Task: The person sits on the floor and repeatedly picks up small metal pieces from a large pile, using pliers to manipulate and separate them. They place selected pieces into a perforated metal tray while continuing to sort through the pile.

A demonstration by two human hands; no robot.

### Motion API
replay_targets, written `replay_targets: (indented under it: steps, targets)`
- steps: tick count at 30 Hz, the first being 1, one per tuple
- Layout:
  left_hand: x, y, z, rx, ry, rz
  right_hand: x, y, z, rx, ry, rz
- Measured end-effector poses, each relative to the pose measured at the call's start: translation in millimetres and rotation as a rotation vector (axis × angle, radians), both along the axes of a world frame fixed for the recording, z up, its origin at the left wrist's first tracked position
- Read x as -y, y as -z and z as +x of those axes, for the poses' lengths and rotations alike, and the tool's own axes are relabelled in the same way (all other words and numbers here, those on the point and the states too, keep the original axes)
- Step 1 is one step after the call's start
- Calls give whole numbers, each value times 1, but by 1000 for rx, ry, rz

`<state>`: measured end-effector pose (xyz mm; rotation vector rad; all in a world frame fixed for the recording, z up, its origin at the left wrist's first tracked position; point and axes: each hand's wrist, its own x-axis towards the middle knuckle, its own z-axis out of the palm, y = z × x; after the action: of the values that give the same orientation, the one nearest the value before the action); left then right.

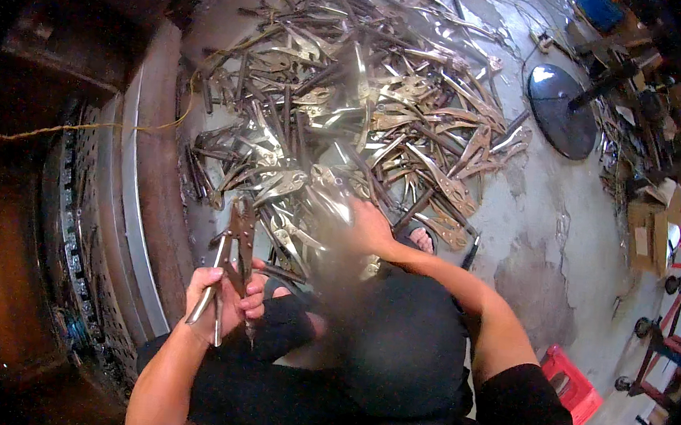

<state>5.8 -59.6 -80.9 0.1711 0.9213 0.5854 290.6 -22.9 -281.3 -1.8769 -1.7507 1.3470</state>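
Note:
My left hand [227,296] is closed round a pair of locking pliers [241,232], held upright with the dark jaw end up and the bright handles down across the palm. On the floor in front of me spreads a big heap of metal locking pliers [398,120], lying every which way. My right hand [366,227] reaches down to the near side of this heap. A bright smear across the picture hides its fingers, so whether it grips a tool does not show. Beside it lies a pair of pliers [331,180] from the heap.
To the left stands a metal machine frame or bench edge [134,184], with a yellow wire [119,129] running across it. A round black base with a post [559,111] stands at the right. Farther right are a cardboard box [648,234] and a red plastic stool [570,386].

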Motion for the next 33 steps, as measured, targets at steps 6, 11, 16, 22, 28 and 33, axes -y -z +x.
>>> replay_targets:
  steps: [6, 11, 16, 22, 28, 33]
  targets:
    - [3, -20, 7, -69, -27, 174, 51, 58, 43, -28, 331, 537]
    - [8, -44, 16, -72, -5, 255, 142, 49, 146, 207, 746, 342]
    - [9, -57, 23, -107, 30, 334, 187, 86, 195, 611, 753, 336]
    - [31, -88, 15, -94, -97, 359, 188, 106, 182, 392, 772, -28]
    - [40, -108, 11, 165, 14, 327, 152, 28, 205, -390, 1258, -102]
    - [75, -107, 11, 188, -72, 380, 87, -225, 145, -801, 823, 300]
